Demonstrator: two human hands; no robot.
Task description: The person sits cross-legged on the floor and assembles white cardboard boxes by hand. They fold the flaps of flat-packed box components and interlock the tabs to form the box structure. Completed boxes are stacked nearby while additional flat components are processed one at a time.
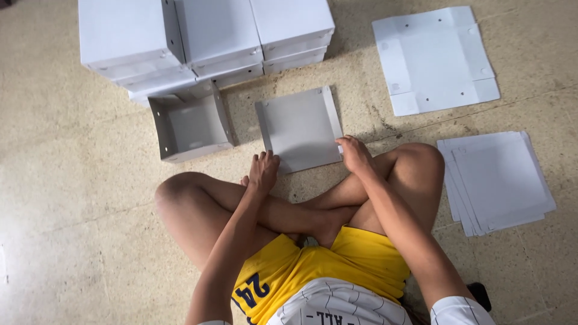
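I sit cross-legged on the floor. A grey flat cardboard sheet point(299, 126) with folded side flaps lies in front of my knees. My left hand point(264, 171) presses on its near left corner, fingers spread. My right hand point(355, 154) rests on its near right edge, fingers bent over the flap. Neither hand lifts the sheet off the floor.
An open grey box point(189, 123) stands left of the sheet. Several closed white boxes point(211, 36) are stacked behind it. A flat white die-cut sheet point(435, 60) lies at the upper right, and a pile of flat white sheets point(497, 180) sits by my right knee.
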